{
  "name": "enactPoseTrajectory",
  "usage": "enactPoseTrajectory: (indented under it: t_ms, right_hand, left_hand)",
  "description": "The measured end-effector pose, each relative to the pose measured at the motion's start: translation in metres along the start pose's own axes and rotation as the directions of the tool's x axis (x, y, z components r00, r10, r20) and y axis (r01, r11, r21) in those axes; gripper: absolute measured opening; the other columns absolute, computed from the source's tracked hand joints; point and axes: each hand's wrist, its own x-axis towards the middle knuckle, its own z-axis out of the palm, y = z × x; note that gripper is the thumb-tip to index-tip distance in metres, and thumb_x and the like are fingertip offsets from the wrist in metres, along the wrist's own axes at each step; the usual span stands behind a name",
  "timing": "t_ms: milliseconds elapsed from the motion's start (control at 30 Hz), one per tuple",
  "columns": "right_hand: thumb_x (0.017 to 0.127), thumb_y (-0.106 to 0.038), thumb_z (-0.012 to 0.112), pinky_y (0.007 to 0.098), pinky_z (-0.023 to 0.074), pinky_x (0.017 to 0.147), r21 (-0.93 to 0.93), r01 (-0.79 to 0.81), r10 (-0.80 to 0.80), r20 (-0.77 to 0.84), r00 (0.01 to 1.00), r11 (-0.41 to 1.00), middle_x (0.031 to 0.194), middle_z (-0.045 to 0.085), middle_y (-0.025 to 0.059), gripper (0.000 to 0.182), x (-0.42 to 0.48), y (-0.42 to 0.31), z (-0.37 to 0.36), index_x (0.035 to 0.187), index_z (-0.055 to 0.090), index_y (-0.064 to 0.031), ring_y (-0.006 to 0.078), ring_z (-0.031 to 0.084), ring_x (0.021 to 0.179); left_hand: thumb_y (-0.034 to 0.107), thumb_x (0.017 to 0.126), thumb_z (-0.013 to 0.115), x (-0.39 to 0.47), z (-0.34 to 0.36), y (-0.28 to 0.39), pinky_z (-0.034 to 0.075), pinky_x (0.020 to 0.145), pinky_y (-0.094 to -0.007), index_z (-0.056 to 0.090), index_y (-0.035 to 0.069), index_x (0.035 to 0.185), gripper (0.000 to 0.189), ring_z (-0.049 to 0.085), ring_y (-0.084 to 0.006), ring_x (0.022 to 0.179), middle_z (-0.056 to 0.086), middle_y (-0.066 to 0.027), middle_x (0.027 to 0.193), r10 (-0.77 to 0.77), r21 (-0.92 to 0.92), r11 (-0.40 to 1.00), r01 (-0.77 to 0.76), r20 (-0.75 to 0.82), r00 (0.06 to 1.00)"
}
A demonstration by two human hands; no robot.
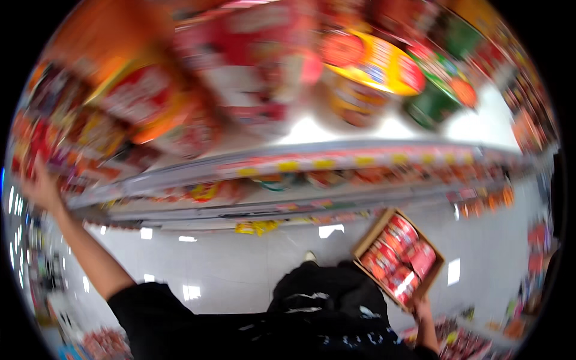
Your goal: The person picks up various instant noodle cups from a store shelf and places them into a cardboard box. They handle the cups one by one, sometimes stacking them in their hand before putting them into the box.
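My left hand (41,186) is stretched far out to the left, up against red packages (39,139) at the end of the shelf. Blur hides whether its fingers grip one of them. Low on the right, my right hand (421,308) holds an open cardboard box (431,280) by its near corner. Inside the box sit several red packages (398,254), seen from above. The box hangs tilted beside my right leg, over the floor.
Before me runs a white shelf (315,130) with price strips along its edge. On it stand a yellow-lidded noodle cup (360,96), a green cup (432,103) and a large orange-yellow tub (175,117). Lower shelves (202,211) hold more packets above the glossy floor (234,261).
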Motion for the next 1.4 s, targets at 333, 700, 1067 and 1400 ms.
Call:
enactPoseTrajectory:
  t_ms: [333, 700, 1067, 1400]
  right_hand:
    - [0.077, 0.007, 0.055, 0.0371, 0.0587, 0.072, 0.043, -0.058, 0.061, -0.081, 0.995, 0.997, 0.119, 0.064, 0.0108, 0.072, 0.027, -0.006, -0.044, 0.146, 0.042, -0.0085, 0.0255, 0.068, 0.097]
    - [0.078, 0.011, 0.05, 0.0324, 0.048, 0.1, -0.007, 0.109, -0.109, -0.007, 0.994, 0.994, 0.134, 0.059, 0.0101, 0.081, 0.073, 0.032, -0.207, 0.156, 0.035, -0.0065, 0.0209, 0.058, 0.122]
    - [0.08, 0.007, 0.048, 0.0327, 0.0378, 0.112, -0.026, 0.224, -0.21, 0.266, 0.941, 0.974, 0.143, 0.053, 0.0103, 0.077, 0.147, -0.055, -0.233, 0.155, 0.033, -0.0023, 0.0198, 0.048, 0.134]
    - [0.084, 0.004, 0.05, 0.0354, 0.0384, 0.112, -0.314, 0.304, -0.15, 0.431, 0.89, 0.899, 0.145, 0.054, 0.016, 0.076, 0.223, -0.137, -0.243, 0.157, 0.03, -0.0042, 0.0251, 0.049, 0.136]
  left_hand:
    - [0.026, 0.088, 0.075, -0.619, 0.063, 0.496, 0.055, 0.092, -0.039, 0.048, 0.003, 0.143, 0.066, 0.067, -0.0259, 0.111, 0.064, -0.0161, 0.13, 0.45, -0.116, 0.636, 0.763, 0.859, -0.245]
    - [0.023, 0.086, 0.061, -0.71, 0.056, 0.732, 0.052, 0.086, -0.0552, 0.056, 0.0, 0.115, 0.038, 0.065, -0.0472, 0.099, 0.068, -0.0293, 0.102, 0.372, -0.164, 0.868, 0.469, 0.841, -0.394]
    - [0.02, 0.091, 0.061, -0.651, 0.031, 0.752, 0.052, 0.068, -0.0545, 0.057, 0.0, 0.099, 0.022, 0.065, -0.0483, 0.077, 0.066, -0.0277, 0.082, 0.157, -0.096, 0.91, 0.402, 0.98, -0.121]
    - [0.012, 0.09, 0.064, -0.659, 0.027, 0.763, 0.052, 0.058, -0.0437, 0.063, 0.001, 0.101, 0.016, 0.065, -0.0402, 0.064, 0.064, -0.0216, 0.075, -0.044, -0.005, 0.849, 0.529, 0.996, 0.081]
